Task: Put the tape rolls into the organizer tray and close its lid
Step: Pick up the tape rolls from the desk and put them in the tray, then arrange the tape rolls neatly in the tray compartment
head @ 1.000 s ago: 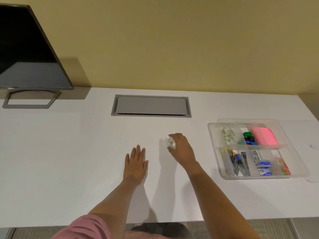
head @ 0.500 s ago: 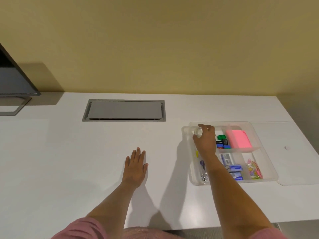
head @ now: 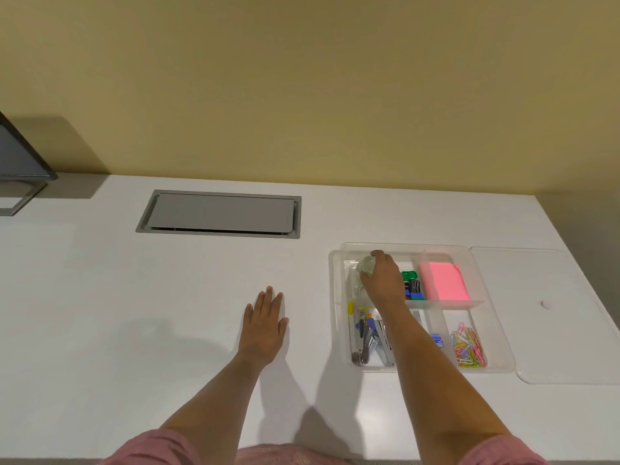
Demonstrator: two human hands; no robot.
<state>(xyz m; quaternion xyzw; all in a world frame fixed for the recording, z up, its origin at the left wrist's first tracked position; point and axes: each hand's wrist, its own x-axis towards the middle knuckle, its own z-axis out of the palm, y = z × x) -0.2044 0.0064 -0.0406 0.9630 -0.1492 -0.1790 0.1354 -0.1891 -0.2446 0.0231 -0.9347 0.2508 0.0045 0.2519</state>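
Head view: right hand point(head: 382, 280) grips a clear tape roll point(head: 366, 265), held inside the tray's point(head: 337, 297) far-left compartment. Left hand point(head: 263, 330) lies open and flat on the desk point(head: 100, 297), well apart from the tray. Lid point(head: 550, 330) lies flat, just right of the tray.

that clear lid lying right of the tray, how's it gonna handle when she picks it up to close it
The clear lid looks thin and flat, so probably light and a bit flexy. It lies flush on the white desk, so an edge may be hard to get under. Its glossy plastic could be slippery. The right hand is busy in the organizer tray.
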